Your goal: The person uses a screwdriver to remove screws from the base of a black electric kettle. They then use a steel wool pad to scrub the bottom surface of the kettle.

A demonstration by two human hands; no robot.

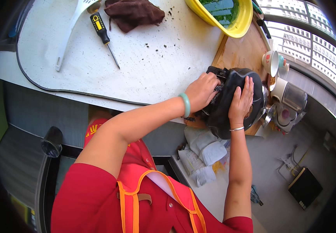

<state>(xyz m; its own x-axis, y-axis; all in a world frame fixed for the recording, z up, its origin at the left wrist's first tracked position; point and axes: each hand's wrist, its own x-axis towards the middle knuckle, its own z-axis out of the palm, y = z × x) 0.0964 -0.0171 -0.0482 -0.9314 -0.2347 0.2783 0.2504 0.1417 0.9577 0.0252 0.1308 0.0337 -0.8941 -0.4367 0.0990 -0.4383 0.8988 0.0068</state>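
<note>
A black rounded appliance body [230, 116] lies on a wooden board [241, 50] at the right edge of the white counter [152, 66]. My left hand [201, 91] grips its left side, fingers curled into a dark opening with what looks like wiring. My right hand [241, 101] lies flat on top of the black shell, fingers spread toward the far side. A green bangle is on my left wrist, a thin silver one on my right.
A yellow-handled screwdriver [102, 34], a dark brown cloth [134, 13] and a white slotted spatula [70, 31] lie on the counter. A yellow bowl with greens [230, 14] stands at the back. Cups [271, 62] and a clear jug [292, 97] stand to the right. Folded white bags [203, 151] lie below.
</note>
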